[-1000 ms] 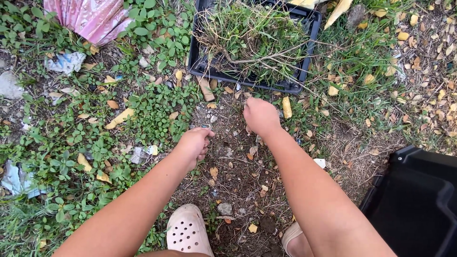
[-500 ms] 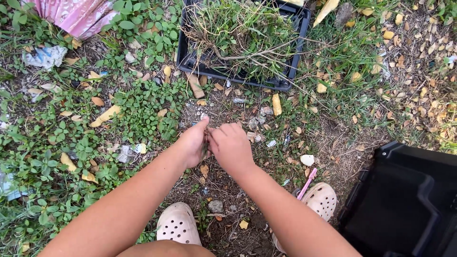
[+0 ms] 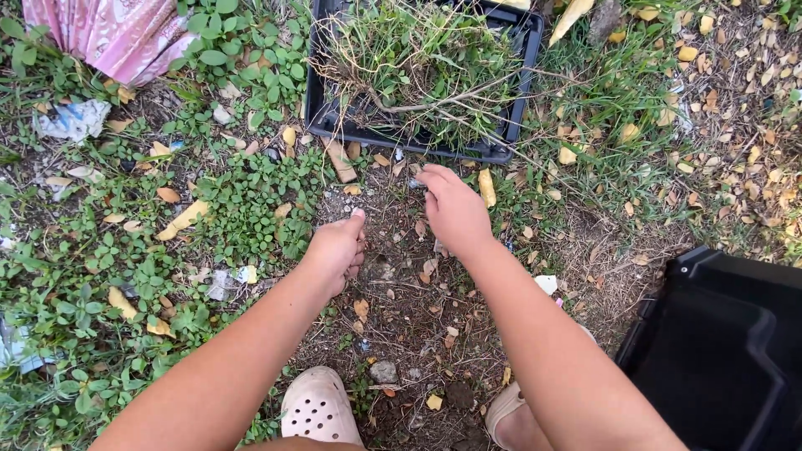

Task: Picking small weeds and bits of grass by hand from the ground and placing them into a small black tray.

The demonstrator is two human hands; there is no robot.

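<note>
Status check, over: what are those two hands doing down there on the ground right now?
Left hand curled low over bare soil, contents unseen. Right hand reaching toward black tray of pulled weeds. Dry leaves, stones scattered between.

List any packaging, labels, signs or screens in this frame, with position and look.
Pink wrapper: top left, pleated pink and white sheet on the weeds.
White scrap: below it, crumpled, white and bluish.
Small scrap: left of the left hand, pale with yellow.
No signs or screens.
</note>
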